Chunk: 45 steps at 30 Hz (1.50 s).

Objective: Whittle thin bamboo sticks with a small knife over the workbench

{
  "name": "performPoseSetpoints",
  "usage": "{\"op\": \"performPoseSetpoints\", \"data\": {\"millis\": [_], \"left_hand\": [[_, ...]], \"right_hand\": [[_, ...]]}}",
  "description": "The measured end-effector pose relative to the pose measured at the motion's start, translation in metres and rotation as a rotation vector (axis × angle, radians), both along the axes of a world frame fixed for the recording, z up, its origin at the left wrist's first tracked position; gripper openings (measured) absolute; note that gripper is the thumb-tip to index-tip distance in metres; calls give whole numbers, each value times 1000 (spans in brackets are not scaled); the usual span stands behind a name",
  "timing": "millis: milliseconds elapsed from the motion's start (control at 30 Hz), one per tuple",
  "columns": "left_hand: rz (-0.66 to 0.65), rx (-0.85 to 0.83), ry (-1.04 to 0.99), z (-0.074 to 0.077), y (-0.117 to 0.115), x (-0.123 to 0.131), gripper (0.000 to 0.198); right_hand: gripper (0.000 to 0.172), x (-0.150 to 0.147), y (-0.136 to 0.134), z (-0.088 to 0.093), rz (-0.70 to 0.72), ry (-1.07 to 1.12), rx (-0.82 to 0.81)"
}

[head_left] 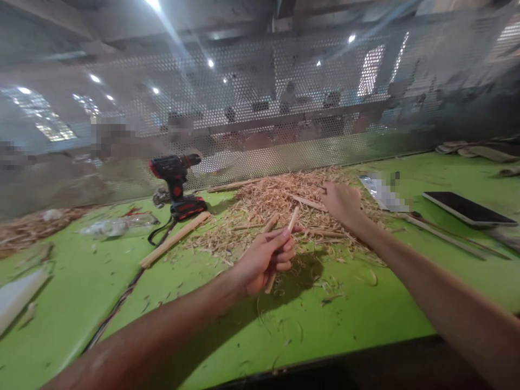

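Left hand (266, 259) closes around wooden strip (293, 219), likely light, stiff, best held mid-length; right hand (342, 203), at two o'clock, grasp indiscernible.

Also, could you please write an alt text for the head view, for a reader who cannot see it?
A person's left hand holds a thin pale stick above a green table, while the right hand is at a heap of curled shavings. A cordless drill stands to the left and a phone lies to the right, before a perforated screen.
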<state>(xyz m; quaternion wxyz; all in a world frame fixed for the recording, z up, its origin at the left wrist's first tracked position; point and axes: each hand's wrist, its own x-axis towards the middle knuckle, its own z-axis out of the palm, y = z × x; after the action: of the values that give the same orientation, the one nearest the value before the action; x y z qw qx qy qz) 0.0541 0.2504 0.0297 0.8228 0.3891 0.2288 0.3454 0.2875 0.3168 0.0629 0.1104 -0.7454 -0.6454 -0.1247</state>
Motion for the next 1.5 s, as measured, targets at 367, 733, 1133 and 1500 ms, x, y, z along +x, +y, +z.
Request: {"op": "performPoseSetpoints", "data": {"millis": [367,733,1133,1500], "left_hand": [[79,-45,32,-7,10,0,12],[119,-10,7,-6,10,1,16],[-64,-10,56,0,-11,-1,23],[-121,-174,-39,4,13,-7,23]], "right_hand": [[29,-62,-34,-10,319,-73,-151],[32,-69,-37,-9,275,-171,-163],[31,-9,-1,-7,-49,-49,-89],[38,-53,-28,-16,429,46,-111]]}}
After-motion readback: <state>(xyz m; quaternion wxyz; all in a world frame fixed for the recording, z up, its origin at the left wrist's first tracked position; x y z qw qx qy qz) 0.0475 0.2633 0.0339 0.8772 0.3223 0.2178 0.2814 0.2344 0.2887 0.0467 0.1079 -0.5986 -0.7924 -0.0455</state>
